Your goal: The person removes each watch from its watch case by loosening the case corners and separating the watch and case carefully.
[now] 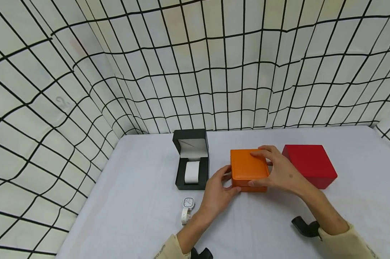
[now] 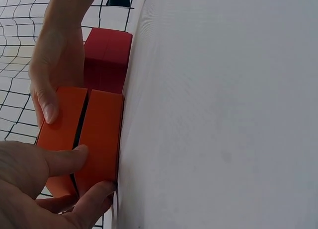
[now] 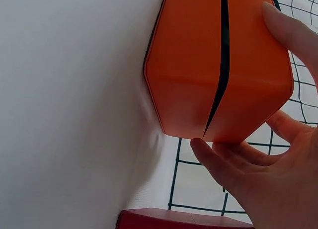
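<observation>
An orange hinged box (image 1: 248, 166) stands on the white-covered table between my two hands. My left hand (image 1: 218, 192) grips its left side, low down, with the thumb at the front corner. My right hand (image 1: 285, 173) holds the lid from the right, thumb on the front face and fingers at the back. A narrow dark gap shows between the lid (image 2: 62, 110) and the base (image 2: 102, 122) in the left wrist view. The right wrist view shows that slit tapering toward the box's back corner. The inside of the box is hidden.
To the left, a black watch box (image 1: 191, 133) stands open with a white cushion (image 1: 192, 172) inside. A white wristwatch (image 1: 188, 203) lies in front of it. On the right sits a closed red box (image 1: 311, 162). Black netting (image 1: 225, 68) rises behind the table.
</observation>
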### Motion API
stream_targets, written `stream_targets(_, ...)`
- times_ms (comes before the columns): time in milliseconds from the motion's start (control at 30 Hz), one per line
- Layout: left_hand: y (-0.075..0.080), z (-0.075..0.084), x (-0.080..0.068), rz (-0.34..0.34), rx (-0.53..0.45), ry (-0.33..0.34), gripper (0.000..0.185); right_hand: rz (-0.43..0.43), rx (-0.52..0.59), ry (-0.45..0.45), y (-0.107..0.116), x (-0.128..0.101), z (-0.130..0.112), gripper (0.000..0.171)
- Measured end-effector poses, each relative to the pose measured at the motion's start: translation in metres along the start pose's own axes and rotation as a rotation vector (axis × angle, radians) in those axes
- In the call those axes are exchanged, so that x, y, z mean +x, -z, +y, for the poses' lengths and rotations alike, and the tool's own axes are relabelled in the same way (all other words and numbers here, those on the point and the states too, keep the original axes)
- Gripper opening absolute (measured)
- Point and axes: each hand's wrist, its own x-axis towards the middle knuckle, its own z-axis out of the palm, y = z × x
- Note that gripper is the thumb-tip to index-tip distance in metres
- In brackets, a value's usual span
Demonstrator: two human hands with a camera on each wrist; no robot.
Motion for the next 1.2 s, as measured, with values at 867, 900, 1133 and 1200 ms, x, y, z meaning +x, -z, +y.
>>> stream_targets(867,0.001,0.001,0.002,0.061,-0.055,0.002,0.077,-0.104,-0.019,-0.096,0.018,0.014,-0.005,0.082)
stream_targets(900,0.002,0.001,0.002,0.061,-0.059,0.002,0.077,-0.109,-0.018,-0.099,0.019,0.015,-0.005,0.082)
stream_targets(1133,0.001,0.001,0.002,0.054,-0.061,0.007,0.078,-0.157,-0.023,-0.121,0.025,0.019,-0.007,0.082)
stream_targets(1200,0.001,0.001,0.003,0.053,-0.064,0.013,0.077,-0.168,-0.028,-0.121,0.027,0.021,-0.008,0.081)
